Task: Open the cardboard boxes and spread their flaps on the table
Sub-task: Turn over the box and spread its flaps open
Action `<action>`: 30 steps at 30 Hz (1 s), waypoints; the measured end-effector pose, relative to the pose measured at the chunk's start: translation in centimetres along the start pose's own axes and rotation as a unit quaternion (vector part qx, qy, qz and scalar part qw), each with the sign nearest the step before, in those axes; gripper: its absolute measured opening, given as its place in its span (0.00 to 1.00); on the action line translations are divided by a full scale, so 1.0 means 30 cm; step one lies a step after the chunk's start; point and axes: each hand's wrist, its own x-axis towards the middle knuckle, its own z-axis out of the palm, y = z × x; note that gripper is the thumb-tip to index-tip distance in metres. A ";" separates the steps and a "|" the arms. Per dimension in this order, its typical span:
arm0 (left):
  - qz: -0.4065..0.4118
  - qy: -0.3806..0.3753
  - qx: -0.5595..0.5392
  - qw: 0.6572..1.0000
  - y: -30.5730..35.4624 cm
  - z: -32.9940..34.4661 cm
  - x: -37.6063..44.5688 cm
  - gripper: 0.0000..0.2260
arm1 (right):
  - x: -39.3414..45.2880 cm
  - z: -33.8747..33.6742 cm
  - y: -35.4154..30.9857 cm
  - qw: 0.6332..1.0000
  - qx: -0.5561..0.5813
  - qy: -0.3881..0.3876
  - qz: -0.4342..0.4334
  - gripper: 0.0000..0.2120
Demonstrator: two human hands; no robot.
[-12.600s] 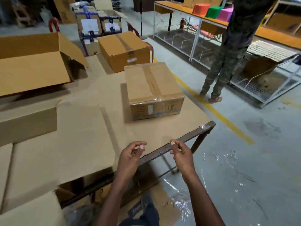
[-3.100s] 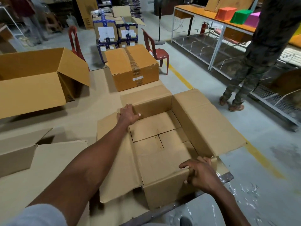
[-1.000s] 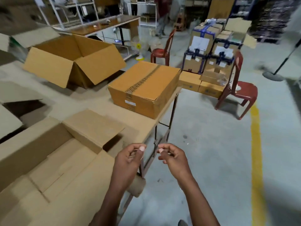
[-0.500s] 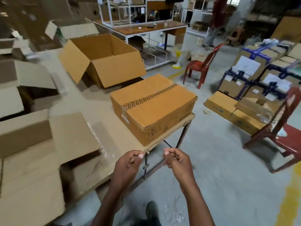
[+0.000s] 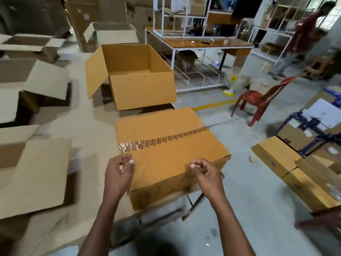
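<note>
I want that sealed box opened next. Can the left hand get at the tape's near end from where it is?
Probably yes. The left hand hovers just below the tape end on the box top, and nothing lies between them.

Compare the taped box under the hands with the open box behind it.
The taped box is sealed, its top flaps flat under a strip of printed tape; the open box shows its bare inside. The taped box's flaps are closed, while one flap of the open box swings out to the side. The taped box sits nearest, with the left hand and right hand over its front edge; the open box is out of their reach. Both are brown corrugated cardboard on the same table.
</note>
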 end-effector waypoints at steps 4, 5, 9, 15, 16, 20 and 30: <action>-0.040 0.004 0.086 0.995 -0.010 0.077 0.108 0.18 | 0.280 -0.079 0.012 0.995 -0.078 -0.021 -0.053 0.07; -0.048 0.018 0.092 0.994 -0.007 0.092 0.122 0.18 | 0.353 -0.099 0.021 0.992 -0.107 -0.029 -0.065 0.06; -0.094 0.055 0.113 0.988 0.012 0.142 0.160 0.21 | 0.610 -0.159 0.048 0.969 -0.227 -0.041 -0.093 0.12; -0.162 0.050 0.142 0.975 0.044 0.184 0.163 0.27 | 0.833 -0.222 0.063 0.956 -0.246 -0.160 -0.011 0.28; -0.176 0.058 0.130 0.974 0.053 0.186 0.160 0.28 | 0.854 -0.227 0.069 0.958 -0.226 -0.178 0.010 0.30; -0.255 0.041 0.116 0.959 0.042 0.166 0.180 0.31 | 0.942 -0.225 0.097 0.955 -0.178 -0.229 0.056 0.33; -0.235 0.072 0.052 0.968 0.078 0.172 0.098 0.17 | 0.923 -0.254 0.103 0.959 -0.113 -0.260 0.014 0.23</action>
